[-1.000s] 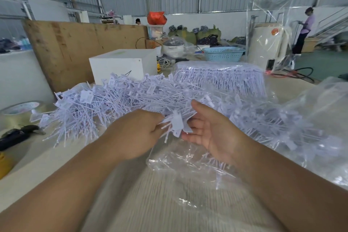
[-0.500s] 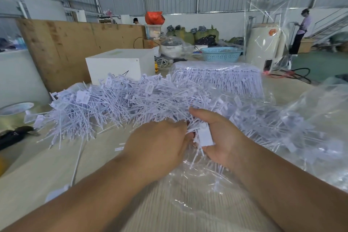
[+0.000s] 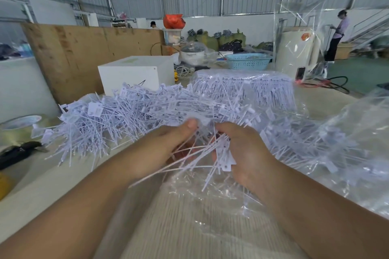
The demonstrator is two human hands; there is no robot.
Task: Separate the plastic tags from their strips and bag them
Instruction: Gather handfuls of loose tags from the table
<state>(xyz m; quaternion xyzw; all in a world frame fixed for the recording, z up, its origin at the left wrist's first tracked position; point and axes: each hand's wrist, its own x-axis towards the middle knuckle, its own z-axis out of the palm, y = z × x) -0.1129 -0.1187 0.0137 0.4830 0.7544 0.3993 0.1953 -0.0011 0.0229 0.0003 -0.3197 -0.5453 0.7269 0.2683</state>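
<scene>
A wide heap of white plastic tags [image 3: 130, 118] lies across the table in front of me. My left hand [image 3: 166, 149] and my right hand [image 3: 242, 153] are close together at the heap's near edge, both gripping a bunch of tags [image 3: 202, 153] whose thin stems stick out towards me. A clear plastic bag [image 3: 210, 193] lies crumpled right under my hands, with a few tags in it. Behind the heap stands a wrapped bundle of tags still on their strips [image 3: 244, 88].
A white box [image 3: 134, 73] stands behind the heap, a tape roll [image 3: 19, 126] and a dark tool [image 3: 19, 151] lie at the left edge. More clear bags [image 3: 357, 143] spread on the right. A blue basket [image 3: 248, 61] and a person [image 3: 336, 35] are farther back.
My hands went from a loose hold on a few tags to closing together at the heap, and now they grip a larger bunch pulled slightly towards me over the bag.
</scene>
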